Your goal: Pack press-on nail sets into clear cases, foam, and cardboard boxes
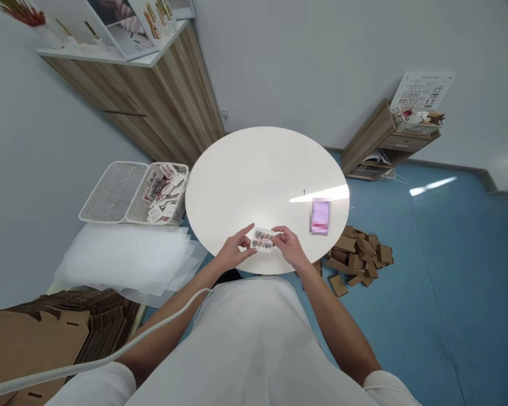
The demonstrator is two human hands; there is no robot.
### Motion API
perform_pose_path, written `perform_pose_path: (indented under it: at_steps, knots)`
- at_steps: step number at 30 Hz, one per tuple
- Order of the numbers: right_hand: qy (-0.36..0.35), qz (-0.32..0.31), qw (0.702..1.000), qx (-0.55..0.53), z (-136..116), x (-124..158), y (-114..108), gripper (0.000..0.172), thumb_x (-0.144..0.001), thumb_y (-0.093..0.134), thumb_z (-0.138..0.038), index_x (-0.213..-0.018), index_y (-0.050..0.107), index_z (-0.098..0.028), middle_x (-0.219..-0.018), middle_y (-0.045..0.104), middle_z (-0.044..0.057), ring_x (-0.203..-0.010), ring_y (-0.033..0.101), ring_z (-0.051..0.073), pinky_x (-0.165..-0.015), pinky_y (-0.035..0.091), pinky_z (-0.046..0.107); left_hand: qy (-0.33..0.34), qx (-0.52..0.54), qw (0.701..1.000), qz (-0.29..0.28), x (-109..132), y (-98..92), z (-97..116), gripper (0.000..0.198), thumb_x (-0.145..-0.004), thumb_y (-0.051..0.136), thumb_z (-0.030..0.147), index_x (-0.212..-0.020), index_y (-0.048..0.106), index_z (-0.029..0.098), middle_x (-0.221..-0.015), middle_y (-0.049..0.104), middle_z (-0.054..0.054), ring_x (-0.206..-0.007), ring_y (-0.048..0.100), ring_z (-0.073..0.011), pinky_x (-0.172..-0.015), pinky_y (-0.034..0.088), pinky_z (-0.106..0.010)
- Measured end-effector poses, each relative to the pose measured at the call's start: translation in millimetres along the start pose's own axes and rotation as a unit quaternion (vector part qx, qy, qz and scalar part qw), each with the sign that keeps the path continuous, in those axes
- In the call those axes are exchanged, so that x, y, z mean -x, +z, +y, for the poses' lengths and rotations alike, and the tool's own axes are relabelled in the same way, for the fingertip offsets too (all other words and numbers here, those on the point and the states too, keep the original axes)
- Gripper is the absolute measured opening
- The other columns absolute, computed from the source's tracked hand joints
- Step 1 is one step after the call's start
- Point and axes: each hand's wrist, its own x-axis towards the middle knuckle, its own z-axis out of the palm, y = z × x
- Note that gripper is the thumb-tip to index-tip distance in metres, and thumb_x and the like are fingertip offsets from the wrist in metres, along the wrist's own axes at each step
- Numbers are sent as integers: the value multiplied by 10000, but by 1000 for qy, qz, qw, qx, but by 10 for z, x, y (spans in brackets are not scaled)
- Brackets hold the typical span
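A small white card of press-on nails (262,239), set with rows of patterned, shiny nails, is held just above the near edge of the round white table (258,169). My left hand (236,248) pinches its left edge between thumb and fingers. On the other side, my right hand (288,246) grips the card's right edge, its fingertips covering that corner. A pixelated pink-purple object (320,217) lies on the table to the right of my hands.
Left of the table, one white basket (186,197) holds many similar cards; beside it is another basket (84,211). Clear plastic sheets (122,259) and flattened cardboard (34,344) lie nearer me. Small brown boxes (359,254) are heaped on the floor at right. A white cable (161,324) crosses my left arm.
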Motion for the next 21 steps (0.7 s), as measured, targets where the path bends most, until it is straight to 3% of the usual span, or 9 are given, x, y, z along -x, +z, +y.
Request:
perform_pose_path:
  at_steps: [7, 12, 21]
  knots:
    - [-1, -2, 999, 33, 43, -68, -144, 358, -718, 541, -409, -1022, 537, -220, -680, 533, -18, -658, 504, 124, -638, 402, 273, -24, -28, 999, -4, -46, 125, 41, 669, -664, 617, 290, -1285, 370, 294, -679, 534, 21, -659, 485, -130, -538, 419, -217]
    - [-8, -1, 999, 42, 90, -131, -157, 359, -731, 529, -403, -1042, 548, -225, -696, 524, -16, -646, 482, 116, -622, 392, 261, -16, -22, 1000, 4, -62, 100, 6, 625, -653, 641, 302, -1241, 430, 282, -827, 584, -12, -704, 528, -143, -655, 454, -281]
    - [-18, 29, 995, 94, 55, -182, -25, 375, -750, 499, -389, -1084, 543, -224, -699, 523, -8, -639, 479, 122, -625, 405, 269, -9, -8, 1000, 5, -96, 51, -157, 616, -675, 634, 300, -1250, 416, 266, -750, 584, 16, -679, 537, -132, -797, 427, -327]
